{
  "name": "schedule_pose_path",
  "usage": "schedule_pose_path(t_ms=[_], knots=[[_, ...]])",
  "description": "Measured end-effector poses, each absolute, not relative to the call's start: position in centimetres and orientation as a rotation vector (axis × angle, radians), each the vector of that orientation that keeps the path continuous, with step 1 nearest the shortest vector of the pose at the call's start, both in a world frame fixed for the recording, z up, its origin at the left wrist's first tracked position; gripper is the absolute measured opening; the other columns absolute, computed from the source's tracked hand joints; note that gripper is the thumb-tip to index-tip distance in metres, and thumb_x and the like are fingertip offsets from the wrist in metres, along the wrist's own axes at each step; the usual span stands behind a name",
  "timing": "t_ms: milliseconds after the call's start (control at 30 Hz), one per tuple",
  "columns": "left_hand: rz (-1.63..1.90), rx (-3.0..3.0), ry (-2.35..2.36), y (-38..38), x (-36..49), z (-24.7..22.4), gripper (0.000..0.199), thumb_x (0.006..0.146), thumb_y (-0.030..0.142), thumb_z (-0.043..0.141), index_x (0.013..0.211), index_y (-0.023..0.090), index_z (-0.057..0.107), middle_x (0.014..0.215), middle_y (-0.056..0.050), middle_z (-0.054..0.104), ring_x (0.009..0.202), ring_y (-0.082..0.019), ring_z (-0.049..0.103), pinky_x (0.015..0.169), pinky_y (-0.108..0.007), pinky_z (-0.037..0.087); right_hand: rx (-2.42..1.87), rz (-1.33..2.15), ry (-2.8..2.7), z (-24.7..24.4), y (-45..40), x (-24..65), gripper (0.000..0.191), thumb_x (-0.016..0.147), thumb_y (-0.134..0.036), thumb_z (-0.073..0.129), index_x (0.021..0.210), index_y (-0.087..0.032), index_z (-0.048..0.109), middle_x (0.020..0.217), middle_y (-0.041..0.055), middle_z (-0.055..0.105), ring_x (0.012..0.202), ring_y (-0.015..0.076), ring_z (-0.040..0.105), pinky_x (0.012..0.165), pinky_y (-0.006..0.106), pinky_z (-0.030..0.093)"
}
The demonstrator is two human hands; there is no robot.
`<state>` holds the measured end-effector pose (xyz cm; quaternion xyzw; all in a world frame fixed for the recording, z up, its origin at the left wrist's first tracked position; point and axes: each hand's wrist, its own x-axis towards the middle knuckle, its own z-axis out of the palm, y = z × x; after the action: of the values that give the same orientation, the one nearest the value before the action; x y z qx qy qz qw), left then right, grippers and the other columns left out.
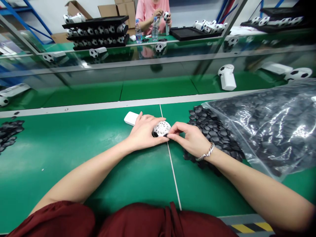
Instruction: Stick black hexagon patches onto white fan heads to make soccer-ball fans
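A white device with a round, openwork ball-shaped head (162,128) and a white handle (131,118) lies on the green table (98,184). My left hand (144,131) is wrapped over it, thumb and fingers around the head, with the handle sticking out behind. On the right side of the head, my right hand (189,136) pinches a small black piece (166,135) against the lower edge. Beside that hand spreads a pile of black pieces (209,128), partly under my wrist.
A clear plastic bag of black pieces (276,125) fills the right. More black pieces (10,131) lie far left. Beyond the white rail, football-headed devices (227,77) rest on a green belt (153,87). A person in pink (153,16) works behind, beside stacked black trays (97,33).
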<state>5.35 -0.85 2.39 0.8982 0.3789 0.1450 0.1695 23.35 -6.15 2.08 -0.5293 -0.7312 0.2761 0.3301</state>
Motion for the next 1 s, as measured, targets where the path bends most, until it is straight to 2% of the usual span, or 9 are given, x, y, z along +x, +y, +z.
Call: schedule_pose_path(t_ms=[300,500,733,867,1000], knots=[[0.381,2.504,1.061,-0.59,5.21,2.47,0.062,0.069,0.059,0.057,0.121,0.026,0.047,0.113,-0.003,0.058,0.112,-0.025,0.043,0.105,-0.054,0.011,-1.393,0.767,-1.888,2.36,-6.0,23.38,0.007,0.077,-0.021,0.056,0.071,-0.018,0.056,0.069,-0.001,0.059,0.064,0.0118,0.052,0.062,0.025,0.041],[0.395,2.475,1.072,-0.52,5.23,2.42,0.065,0.064,0.059,0.061,0.12,0.027,0.049,0.111,-0.002,0.059,0.112,-0.025,0.043,0.105,-0.054,0.01,-1.387,0.819,-1.888,2.41,-5.96,23.49,0.006,0.077,-0.022,0.055,0.073,-0.018,0.057,0.072,0.0,0.06,0.066,0.0122,0.052,0.064,0.025,0.041],[0.413,2.483,1.088,-0.73,5.34,2.46,0.059,0.068,0.056,0.06,0.118,0.026,0.05,0.11,-0.002,0.06,0.11,-0.025,0.045,0.105,-0.053,0.012,-1.394,0.831,-1.854,2.28,-5.93,23.51,0.006,0.075,-0.022,0.057,0.072,-0.017,0.057,0.071,-0.0001,0.06,0.066,0.012,0.052,0.065,0.026,0.042],[0.435,2.476,1.087,-0.82,5.48,2.53,0.058,0.067,0.052,0.062,0.116,0.024,0.052,0.108,-0.002,0.061,0.106,-0.024,0.048,0.104,-0.051,0.016,-1.424,0.871,-1.804,2.34,-5.83,23.26,0.006,0.073,-0.022,0.06,0.07,-0.018,0.056,0.068,-0.0013,0.059,0.063,0.0113,0.052,0.062,0.025,0.042],[0.465,2.46,1.064,-0.67,5.57,2.54,0.057,0.064,0.049,0.066,0.113,0.021,0.055,0.105,-0.004,0.063,0.1,-0.024,0.051,0.099,-0.047,0.028,-1.437,0.877,-1.786,2.44,-5.69,23.09,0.008,0.072,-0.022,0.06,0.068,-0.018,0.055,0.066,-0.0015,0.059,0.06,0.0108,0.051,0.059,0.025,0.042]])
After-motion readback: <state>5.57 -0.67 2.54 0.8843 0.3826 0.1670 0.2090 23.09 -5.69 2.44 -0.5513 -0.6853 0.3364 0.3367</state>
